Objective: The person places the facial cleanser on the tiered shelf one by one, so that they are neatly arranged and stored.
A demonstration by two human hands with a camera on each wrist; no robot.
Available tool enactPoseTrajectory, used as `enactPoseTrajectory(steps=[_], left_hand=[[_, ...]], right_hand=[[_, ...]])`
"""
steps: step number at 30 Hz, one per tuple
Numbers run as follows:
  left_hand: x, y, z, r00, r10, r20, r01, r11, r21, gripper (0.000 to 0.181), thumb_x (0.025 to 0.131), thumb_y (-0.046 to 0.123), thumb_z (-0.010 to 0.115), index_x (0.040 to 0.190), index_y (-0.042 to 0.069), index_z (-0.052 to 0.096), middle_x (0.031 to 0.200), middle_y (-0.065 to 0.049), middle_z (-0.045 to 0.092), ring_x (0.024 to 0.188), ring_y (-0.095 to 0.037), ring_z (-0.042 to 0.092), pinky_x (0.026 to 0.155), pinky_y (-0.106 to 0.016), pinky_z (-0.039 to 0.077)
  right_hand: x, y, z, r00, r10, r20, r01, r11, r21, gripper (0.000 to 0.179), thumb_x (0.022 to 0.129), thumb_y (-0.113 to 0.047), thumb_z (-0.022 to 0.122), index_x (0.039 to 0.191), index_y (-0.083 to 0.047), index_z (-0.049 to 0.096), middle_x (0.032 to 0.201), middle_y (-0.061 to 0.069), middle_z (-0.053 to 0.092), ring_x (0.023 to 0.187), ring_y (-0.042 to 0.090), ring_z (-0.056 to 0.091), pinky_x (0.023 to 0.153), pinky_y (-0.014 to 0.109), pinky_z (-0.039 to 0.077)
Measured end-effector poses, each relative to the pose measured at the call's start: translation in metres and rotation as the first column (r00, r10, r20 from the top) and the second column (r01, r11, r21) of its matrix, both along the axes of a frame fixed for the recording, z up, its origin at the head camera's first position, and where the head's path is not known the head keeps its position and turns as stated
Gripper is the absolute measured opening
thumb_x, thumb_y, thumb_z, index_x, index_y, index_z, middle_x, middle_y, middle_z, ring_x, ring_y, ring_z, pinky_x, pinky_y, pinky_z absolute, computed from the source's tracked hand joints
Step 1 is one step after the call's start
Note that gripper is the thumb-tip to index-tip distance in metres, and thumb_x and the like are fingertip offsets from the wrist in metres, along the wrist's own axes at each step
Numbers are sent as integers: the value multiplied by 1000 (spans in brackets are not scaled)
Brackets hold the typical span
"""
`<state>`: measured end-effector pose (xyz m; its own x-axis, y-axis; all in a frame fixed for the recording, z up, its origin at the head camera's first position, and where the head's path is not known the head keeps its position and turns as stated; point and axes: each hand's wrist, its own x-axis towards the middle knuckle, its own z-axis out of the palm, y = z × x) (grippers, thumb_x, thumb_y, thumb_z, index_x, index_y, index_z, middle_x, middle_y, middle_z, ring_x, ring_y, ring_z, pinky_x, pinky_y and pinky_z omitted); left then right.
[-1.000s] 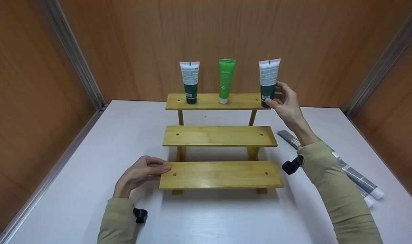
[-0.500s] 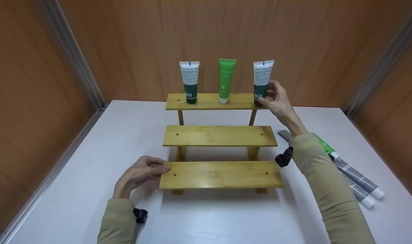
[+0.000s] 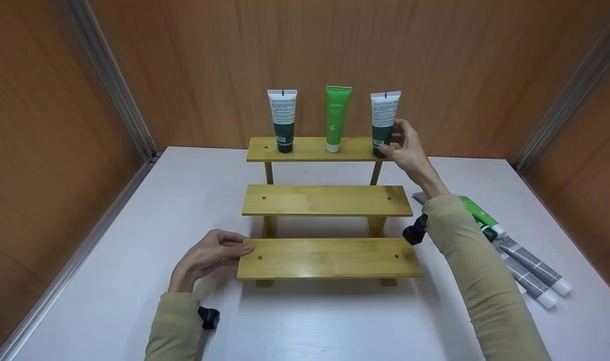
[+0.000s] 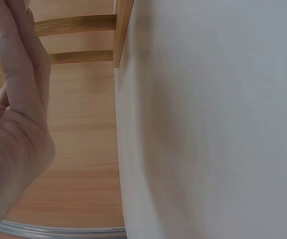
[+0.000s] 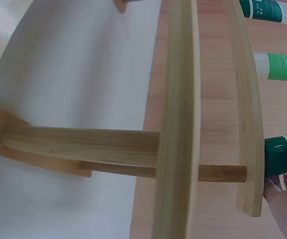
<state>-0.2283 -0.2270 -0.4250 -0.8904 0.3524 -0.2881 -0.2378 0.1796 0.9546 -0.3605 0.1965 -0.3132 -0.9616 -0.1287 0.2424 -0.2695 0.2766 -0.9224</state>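
Note:
A three-tier bamboo shelf (image 3: pixel 327 200) stands on the white table. My right hand (image 3: pixel 409 154) pinches the lower part of a white and dark green tube (image 3: pixel 384 113), which stands cap down at the right end of the top tier. In the right wrist view, its dark cap (image 5: pixel 277 157) meets the top board. A bright green tube (image 3: pixel 338 113) stands at the middle of that tier, and another white and dark green tube (image 3: pixel 283 115) at its left. My left hand (image 3: pixel 209 255) grips the left end of the lowest tier, thumb on top.
Right of the shelf, partly behind the right sleeve, lie several tubes: a green one (image 3: pixel 480 213) and grey checked ones (image 3: pixel 535 263) among them. Wooden panels (image 3: pixel 330 45) enclose the table (image 3: pixel 305 321) at the back and both sides.
My right hand has moved left along the top tier with the tube, which now stands nearer the green one. The left hand stays on the lowest tier.

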Motion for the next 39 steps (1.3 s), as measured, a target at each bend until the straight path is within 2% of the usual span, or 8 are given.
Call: enactPoseTrajectory(steps=[10,20,26,34,39], left_hand=[[-2,-1,-1,1000,11,8,-11,1000,-10,48,90,18,76,124,-11,58,96,-1,75,90,-12,73,83,-30,62],[-1,1,-1,1000,25,14,-25,999,-34,49,90,19,77,125,-11,59,97,-2,75,90,-13,73,82,-30,62],[-1,1,-1,1000,25,9,-25,999,-28,49,90,18,76,125,-11,58,97,-3,75,90,-13,73,82,-30,62],[0,0,0,1000,7,-1,-7,1000,4,47,91,16,75,125,-12,59,95,-2,76,88,-14,74,80,-30,62],[-1,0,0,1000,6,-3,-6,1000,-11,49,91,18,75,125,-12,59,96,-3,76,88,-14,73,80,-30,62]], right_hand=[[-4,-3,1,1000,4,-4,-4,1000,-10,58,95,9,55,148,2,32,146,21,41,133,31,45,119,46,34],[-7,-6,-1,1000,14,-1,-14,1000,-23,60,95,8,55,149,0,30,150,21,38,139,35,42,121,51,34],[-7,-6,-1,1000,15,-18,-15,1000,-22,60,95,8,55,150,1,31,149,22,40,137,35,44,121,50,33],[-2,-5,-1,999,31,-9,-31,999,-9,66,95,6,57,154,0,26,153,23,38,141,36,41,123,50,31],[6,2,-5,998,30,-48,-32,999,-33,68,94,10,57,154,1,26,153,23,37,145,36,39,126,45,28]])
